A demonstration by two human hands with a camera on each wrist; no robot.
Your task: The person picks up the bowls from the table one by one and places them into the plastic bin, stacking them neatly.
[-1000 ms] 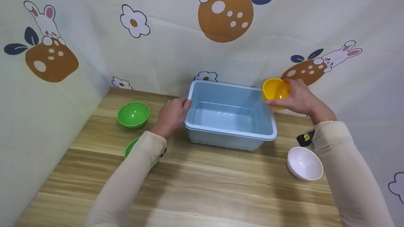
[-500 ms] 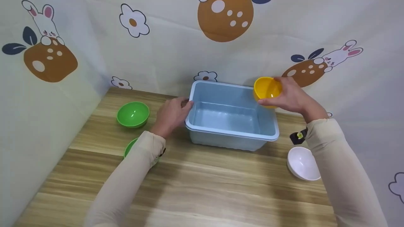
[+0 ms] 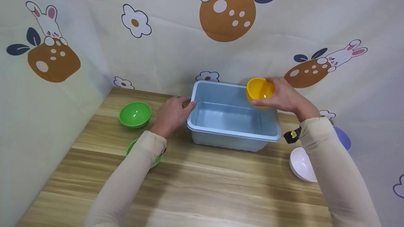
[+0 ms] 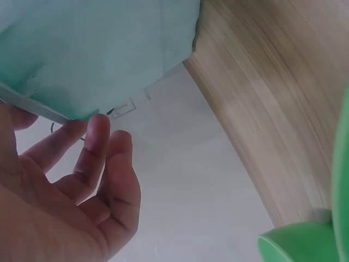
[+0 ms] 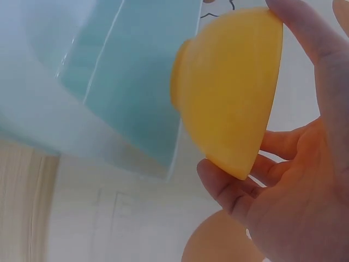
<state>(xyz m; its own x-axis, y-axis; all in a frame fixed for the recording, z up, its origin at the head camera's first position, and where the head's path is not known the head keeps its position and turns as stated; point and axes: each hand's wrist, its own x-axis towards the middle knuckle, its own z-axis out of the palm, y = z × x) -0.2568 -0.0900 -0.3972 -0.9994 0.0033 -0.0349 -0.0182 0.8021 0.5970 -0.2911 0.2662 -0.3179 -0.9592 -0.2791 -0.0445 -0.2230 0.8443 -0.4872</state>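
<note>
In the head view, my right hand holds a yellow bowl by its rim. The bowl is tilted above the back right corner of a light blue plastic tub. From the right wrist, I see thumb and fingers pinching the yellow bowl on opposite sides, its foot turned toward the tub. My left hand grips the tub's left rim, thumb over the edge. In the left wrist view its fingers curl at the outer side of the rim. The tub's visible inside holds nothing.
Two green bowls lie at left: one in full view, the other partly under my left sleeve. At right, my right sleeve partly covers a white bowl and a purple bowl. A patterned cloth hangs behind the wooden table.
My right hand has carried the yellow bowl leftward, from beside the tub's right end to over it. The purple bowl has come into view behind the sleeve. The left hand stays at the rim.
</note>
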